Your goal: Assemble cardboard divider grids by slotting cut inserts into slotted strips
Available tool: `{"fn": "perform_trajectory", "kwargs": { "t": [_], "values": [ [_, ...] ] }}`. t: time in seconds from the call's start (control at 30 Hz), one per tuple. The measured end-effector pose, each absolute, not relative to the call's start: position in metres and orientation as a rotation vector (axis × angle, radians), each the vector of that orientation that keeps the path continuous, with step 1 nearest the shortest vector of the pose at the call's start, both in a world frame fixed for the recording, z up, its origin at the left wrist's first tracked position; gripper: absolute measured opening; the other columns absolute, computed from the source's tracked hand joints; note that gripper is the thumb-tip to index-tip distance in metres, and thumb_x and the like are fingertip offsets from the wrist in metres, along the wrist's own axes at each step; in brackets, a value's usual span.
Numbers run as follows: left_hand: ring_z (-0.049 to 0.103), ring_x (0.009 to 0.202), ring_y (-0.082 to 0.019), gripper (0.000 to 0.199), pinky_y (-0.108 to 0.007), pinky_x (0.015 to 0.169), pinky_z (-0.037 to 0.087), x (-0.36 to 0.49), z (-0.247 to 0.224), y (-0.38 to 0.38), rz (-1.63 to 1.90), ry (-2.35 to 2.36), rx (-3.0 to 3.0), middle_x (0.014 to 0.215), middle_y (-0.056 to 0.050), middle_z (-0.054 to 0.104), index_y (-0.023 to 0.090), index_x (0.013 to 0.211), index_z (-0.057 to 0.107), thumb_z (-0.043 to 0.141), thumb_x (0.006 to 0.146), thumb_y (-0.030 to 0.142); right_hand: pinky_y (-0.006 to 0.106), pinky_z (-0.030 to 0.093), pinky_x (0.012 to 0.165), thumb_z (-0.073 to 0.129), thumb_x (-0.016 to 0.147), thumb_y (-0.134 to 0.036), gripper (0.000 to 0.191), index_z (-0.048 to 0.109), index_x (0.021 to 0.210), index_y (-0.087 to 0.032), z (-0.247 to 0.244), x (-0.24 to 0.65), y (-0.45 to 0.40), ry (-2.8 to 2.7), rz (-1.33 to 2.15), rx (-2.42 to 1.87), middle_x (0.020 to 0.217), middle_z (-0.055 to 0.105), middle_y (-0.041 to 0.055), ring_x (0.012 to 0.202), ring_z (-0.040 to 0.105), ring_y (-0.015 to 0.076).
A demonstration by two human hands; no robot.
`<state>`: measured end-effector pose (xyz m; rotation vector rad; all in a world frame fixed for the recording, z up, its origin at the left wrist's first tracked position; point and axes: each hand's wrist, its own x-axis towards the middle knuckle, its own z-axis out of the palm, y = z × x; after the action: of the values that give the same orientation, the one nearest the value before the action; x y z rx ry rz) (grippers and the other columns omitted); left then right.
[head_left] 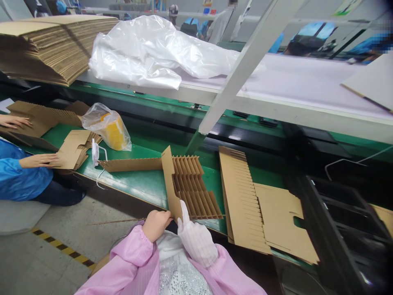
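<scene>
Gloved right hand (pixel 196 241) pinches a cardboard panel (pixel 169 180) at the green table's (pixel 138 182) edge.
Bare left hand (pixel 156 224) curls at the panel's near end, its grasp unclear; a cardboard grid (pixel 192 188) adjoins the panel's right.

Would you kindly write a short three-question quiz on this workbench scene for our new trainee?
1. True or false: the right hand is gloved.
2. Which lies to the right of the slotted cardboard divider: (a) the small white fan, (b) the flat notched cardboard pieces, (c) the yellow-and-black floor tape?
3. Fill in: the small clear bag holds something ____ in colour.

Key: 1. True; 2. b; 3. yellow.
</scene>
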<state>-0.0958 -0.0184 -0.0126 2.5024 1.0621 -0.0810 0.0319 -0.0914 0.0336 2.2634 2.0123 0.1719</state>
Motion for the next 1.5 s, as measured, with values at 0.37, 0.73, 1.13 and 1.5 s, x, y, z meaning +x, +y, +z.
{"fn": "perform_trajectory", "kwargs": {
  "t": [0.37, 0.73, 1.13, 1.5],
  "values": [
    [0.07, 0.078, -0.023, 0.02, -0.03, 0.069, 0.05, -0.096, -0.013, -0.018, -0.114, 1.071, 2.479, 0.083, -0.007, 0.073, 0.017, 0.09, 0.065, 0.048, 0.094, 0.028, 0.029, 0.046, 0.044, 0.025, 0.093, -0.021, 0.051, 0.036, 0.141, -0.008, 0.032, 0.025, -0.089, 1.916, 0.071, 2.284, 0.053, 0.065, 0.0104, 0.048, 0.064, 0.023],
    [0.07, 0.08, -0.023, 0.02, -0.03, 0.071, 0.052, -0.097, -0.014, -0.017, -0.117, 1.054, 2.464, 0.086, -0.007, 0.073, 0.017, 0.091, 0.064, 0.047, 0.094, 0.028, 0.023, 0.037, 0.038, 0.048, 0.087, -0.024, 0.044, 0.058, 0.129, -0.015, 0.019, 0.026, -0.092, 2.034, 0.519, 2.314, 0.04, 0.057, 0.0036, 0.035, 0.055, 0.0182],
    [0.069, 0.078, -0.02, 0.019, -0.027, 0.067, 0.048, -0.098, -0.017, -0.02, -0.083, 1.044, 2.48, 0.084, -0.005, 0.073, 0.018, 0.089, 0.064, 0.048, 0.094, 0.029, 0.026, 0.049, 0.051, 0.032, 0.094, -0.02, 0.052, 0.034, 0.144, -0.006, 0.049, 0.032, -0.067, 1.923, -0.22, 2.131, 0.065, 0.068, 0.0124, 0.06, 0.069, 0.0216],
    [0.069, 0.079, -0.023, 0.02, -0.03, 0.068, 0.048, -0.094, -0.013, -0.023, -0.126, 1.034, 2.532, 0.085, -0.009, 0.072, 0.017, 0.095, 0.065, 0.047, 0.094, 0.025, 0.035, 0.048, 0.07, 0.035, 0.089, -0.061, 0.074, 0.035, 0.144, -0.011, 0.081, 0.043, -0.025, 1.909, -0.451, 2.068, 0.093, 0.069, 0.0193, 0.088, 0.068, 0.0279]
  ]
}}
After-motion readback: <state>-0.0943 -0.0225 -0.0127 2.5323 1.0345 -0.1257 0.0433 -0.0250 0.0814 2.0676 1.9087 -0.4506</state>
